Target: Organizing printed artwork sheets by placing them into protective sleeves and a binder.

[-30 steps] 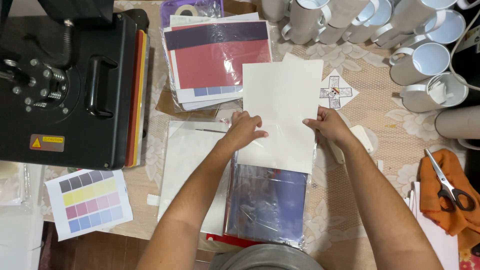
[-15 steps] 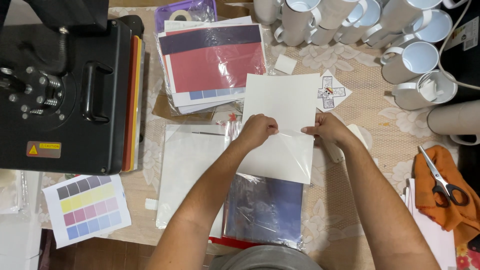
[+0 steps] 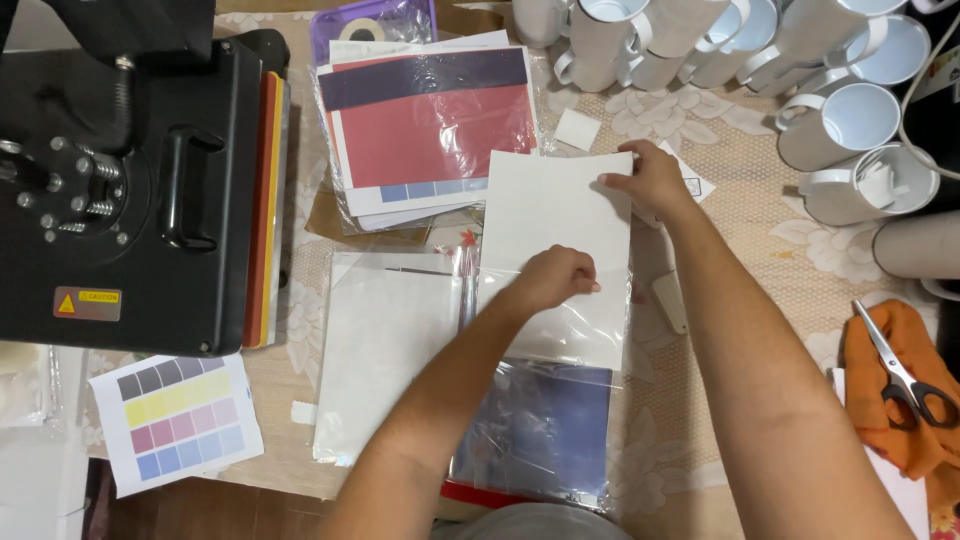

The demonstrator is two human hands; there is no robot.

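At the table centre, a white sheet [image 3: 555,255] is pinned flat by the closed left hand [image 3: 555,278], while its far corner is pinched by the right hand [image 3: 645,180], probably for alignment.

Even, bright indoor light from above; shadows soft, short. Glare on plastic sleeve [image 3: 535,440] and on wrapped stack of red sheets [image 3: 430,125]. Black heat press [image 3: 130,190] dark, detail still readable. White mugs [image 3: 850,120] near blown out. Focus sharp; slight stretch at edges.
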